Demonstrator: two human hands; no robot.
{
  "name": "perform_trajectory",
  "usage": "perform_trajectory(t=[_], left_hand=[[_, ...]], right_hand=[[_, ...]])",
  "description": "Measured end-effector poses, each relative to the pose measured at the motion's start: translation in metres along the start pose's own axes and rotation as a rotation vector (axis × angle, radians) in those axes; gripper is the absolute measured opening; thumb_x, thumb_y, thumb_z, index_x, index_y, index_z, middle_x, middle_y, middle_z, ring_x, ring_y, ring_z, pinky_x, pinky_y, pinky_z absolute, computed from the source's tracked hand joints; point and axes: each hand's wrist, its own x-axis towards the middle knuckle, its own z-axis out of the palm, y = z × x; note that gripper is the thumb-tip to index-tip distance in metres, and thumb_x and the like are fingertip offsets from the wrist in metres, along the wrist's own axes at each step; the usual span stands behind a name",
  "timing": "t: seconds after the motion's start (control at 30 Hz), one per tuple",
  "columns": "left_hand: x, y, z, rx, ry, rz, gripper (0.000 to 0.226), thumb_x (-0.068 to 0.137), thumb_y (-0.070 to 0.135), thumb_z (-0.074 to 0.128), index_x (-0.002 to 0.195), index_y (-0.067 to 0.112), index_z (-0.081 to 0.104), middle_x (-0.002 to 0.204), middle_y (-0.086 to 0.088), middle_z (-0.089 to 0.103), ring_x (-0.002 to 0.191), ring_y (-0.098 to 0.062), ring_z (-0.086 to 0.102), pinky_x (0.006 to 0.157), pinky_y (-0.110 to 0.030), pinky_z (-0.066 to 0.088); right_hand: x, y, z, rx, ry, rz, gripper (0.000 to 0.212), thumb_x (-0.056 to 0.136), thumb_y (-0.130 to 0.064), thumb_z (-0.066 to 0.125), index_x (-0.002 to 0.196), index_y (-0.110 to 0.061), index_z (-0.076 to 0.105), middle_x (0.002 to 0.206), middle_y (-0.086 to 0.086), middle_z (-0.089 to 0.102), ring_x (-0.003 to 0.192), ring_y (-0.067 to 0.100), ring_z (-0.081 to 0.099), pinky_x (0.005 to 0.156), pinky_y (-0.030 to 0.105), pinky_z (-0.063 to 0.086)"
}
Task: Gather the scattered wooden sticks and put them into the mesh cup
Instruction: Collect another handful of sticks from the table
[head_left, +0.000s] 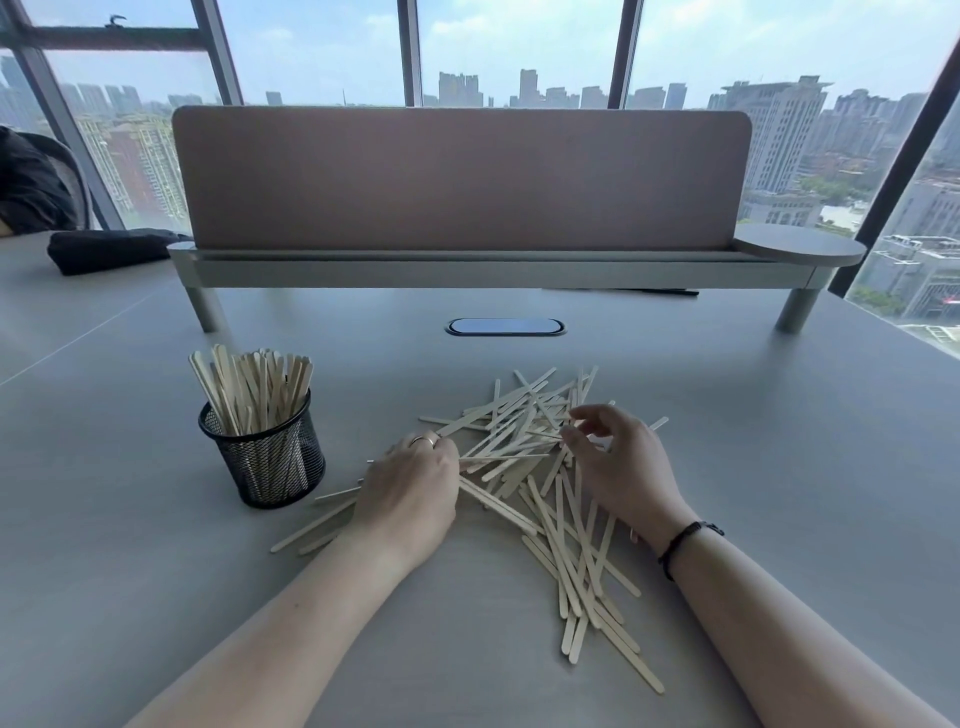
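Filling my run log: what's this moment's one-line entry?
mesh cup: part-filled | scattered sticks: many left | left hand: on sticks | right hand: over sticks

Daylight is pouring through tall windows (519, 47) showing a city skyline, behind a pinkish divider panel (460, 179) standing on the grey tabletop (779, 415).

Mesh cup (262, 453): 1, black, near table's left edge. Sticks in cup (248, 385): too many to count exactly, approx. a few dozen, upright and packed. Loose sticks (524, 457) on table (779, 467): 1 heap, several dozen, overlapping, no exact count possible; a few strays toward near-left side. Hands: 2, left (410, 493) and right (618, 467). Ring (425, 440): 1, on left. Wristband (685, 545): 1, dark, on right. Divider panel (457, 176): 1, along far edge. Round side shelf (800, 244): 1, far-right corner. Oval cable port (505, 327): 1, mid-table. Dark pouch (111, 250): 1, far-left corner.
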Motion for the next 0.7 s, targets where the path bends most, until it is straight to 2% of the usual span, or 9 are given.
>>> perform_trajectory(t=[0.1,0.23,0.37,0.5,0.57,0.63,0.7], left_hand=[[0.002,-0.006,-0.002,-0.073,0.017,0.004,0.034,0.091,0.004,0.04,0.12,0.018,0.054,0.109,-0.006,0.065,0.107,-0.029,0.059,0.079,-0.037,0.044],[0.004,-0.017,-0.009,-0.218,0.102,0.102,0.024,0.095,0.007,0.043,0.118,0.011,0.051,0.104,-0.014,0.068,0.096,-0.037,0.062,0.071,-0.038,0.039],[0.006,-0.025,-0.009,-0.345,0.221,0.181,0.003,0.099,0.014,0.044,0.101,0.013,0.044,0.091,-0.015,0.065,0.077,-0.042,0.063,0.056,-0.039,0.043],[0.007,-0.027,-0.007,-0.403,0.332,0.243,0.031,0.101,0.045,0.034,0.091,0.017,0.044,0.076,-0.002,0.065,0.065,-0.036,0.064,0.049,-0.036,0.045],[0.006,-0.027,-0.013,-0.519,0.353,0.228,0.047,0.097,0.06,0.038,0.084,0.016,0.044,0.071,0.001,0.065,0.061,-0.029,0.064,0.05,-0.04,0.049],[0.005,-0.026,-0.021,-0.706,0.394,0.198,0.06,0.092,0.072,0.041,0.078,0.014,0.049,0.062,0.004,0.06,0.05,-0.01,0.057,0.048,-0.032,0.048],[0.004,-0.023,-0.034,-0.852,0.486,0.135,0.058,0.088,0.075,0.043,0.065,0.022,0.043,0.05,0.007,0.043,0.044,-0.006,0.04,0.046,-0.021,0.035]], right_hand=[[0.001,0.001,0.0,0.026,0.021,0.001,0.024,0.091,-0.036,0.064,0.112,-0.025,0.069,0.1,-0.01,0.07,0.1,0.011,0.061,0.085,0.03,0.048],[0.003,0.003,0.0,0.047,0.052,0.018,0.027,0.09,-0.037,0.066,0.115,-0.026,0.067,0.097,-0.011,0.067,0.098,0.011,0.06,0.08,0.027,0.044],[0.003,0.004,-0.001,0.062,0.06,0.023,0.03,0.09,-0.04,0.065,0.116,-0.025,0.066,0.1,-0.008,0.067,0.098,0.01,0.06,0.082,0.028,0.045],[0.003,0.004,0.0,0.057,0.055,0.021,0.03,0.091,-0.042,0.064,0.116,-0.025,0.065,0.102,-0.008,0.066,0.099,0.009,0.06,0.082,0.028,0.044],[0.003,0.005,0.0,0.046,0.052,0.02,0.03,0.091,-0.042,0.064,0.116,-0.027,0.065,0.103,-0.008,0.066,0.101,0.009,0.059,0.082,0.027,0.043],[0.002,0.006,0.0,0.02,0.044,0.008,0.029,0.091,-0.043,0.063,0.116,-0.028,0.064,0.106,-0.009,0.065,0.105,0.01,0.058,0.084,0.028,0.043],[0.001,0.006,0.0,-0.029,0.027,-0.022,0.029,0.091,-0.043,0.063,0.117,-0.03,0.063,0.109,-0.009,0.063,0.109,0.012,0.057,0.089,0.031,0.045]])
